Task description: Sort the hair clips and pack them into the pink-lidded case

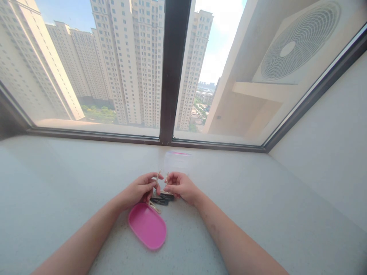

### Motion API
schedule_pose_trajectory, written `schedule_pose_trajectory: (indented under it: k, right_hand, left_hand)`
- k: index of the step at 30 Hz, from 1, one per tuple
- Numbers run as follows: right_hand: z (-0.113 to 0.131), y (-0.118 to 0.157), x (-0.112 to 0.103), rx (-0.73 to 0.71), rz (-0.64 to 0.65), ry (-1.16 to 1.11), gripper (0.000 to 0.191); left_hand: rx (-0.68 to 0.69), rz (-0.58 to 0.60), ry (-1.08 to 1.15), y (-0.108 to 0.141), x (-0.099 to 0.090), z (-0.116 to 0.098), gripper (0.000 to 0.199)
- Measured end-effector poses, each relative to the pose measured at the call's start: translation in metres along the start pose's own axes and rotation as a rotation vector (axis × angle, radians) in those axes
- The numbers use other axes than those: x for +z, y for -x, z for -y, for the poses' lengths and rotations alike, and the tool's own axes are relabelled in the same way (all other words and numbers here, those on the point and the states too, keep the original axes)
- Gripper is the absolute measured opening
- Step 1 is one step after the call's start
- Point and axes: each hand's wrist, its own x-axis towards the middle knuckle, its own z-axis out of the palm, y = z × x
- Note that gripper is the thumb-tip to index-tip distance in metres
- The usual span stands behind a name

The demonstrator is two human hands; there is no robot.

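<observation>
Both hands point(185, 187) — a clip point(166, 178) each

Pale ledge point(243, 198): pink tray point(147, 226), dark clips point(159, 201), clear bag point(178, 162).

Place: likely a home, high up in an apartment block.
Window frame point(174, 76): dark brown, rising at twelve o'clock, beside plain white wall point(323, 137) at three.
Residential towers point(129, 57): standing outside from ten to twelve o'clock, many-storeyed, with treetops point(99, 113) far below.
Air-conditioner condenser point(298, 42): mounted outdoors at two o'clock.
Window ledge point(186, 248): broad, pale, speckled, at six o'clock.
</observation>
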Motion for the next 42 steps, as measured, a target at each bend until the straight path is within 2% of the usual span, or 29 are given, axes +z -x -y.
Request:
schedule_pose_trajectory:
  k: [12, 21, 35, 42]
  right_hand:
    - [-0.0012, -0.0004, 0.0002, -0.023, 0.009, -0.001, 0.036]
    - [-0.0011, -0.0007, 0.0010, -0.008, 0.004, 0.012, 0.039]
    - [0.0004, 0.0001, 0.0020, 0.012, -0.002, 0.045, 0.037]
    - [0.0029, 0.0018, 0.0038, 0.007, 0.007, 0.049, 0.036]
  left_hand:
    - [-0.004, -0.016, 0.019, 0.0036, 0.0009, -0.0047, 0.034]
    - [0.045, -0.008, -0.110, 0.0037, 0.0010, -0.0030, 0.035]
    - [-0.025, -0.055, -0.047, 0.0047, 0.0027, -0.0066, 0.033]
    - [0.003, -0.062, -0.044, 0.0034, 0.0006, -0.0016, 0.034]
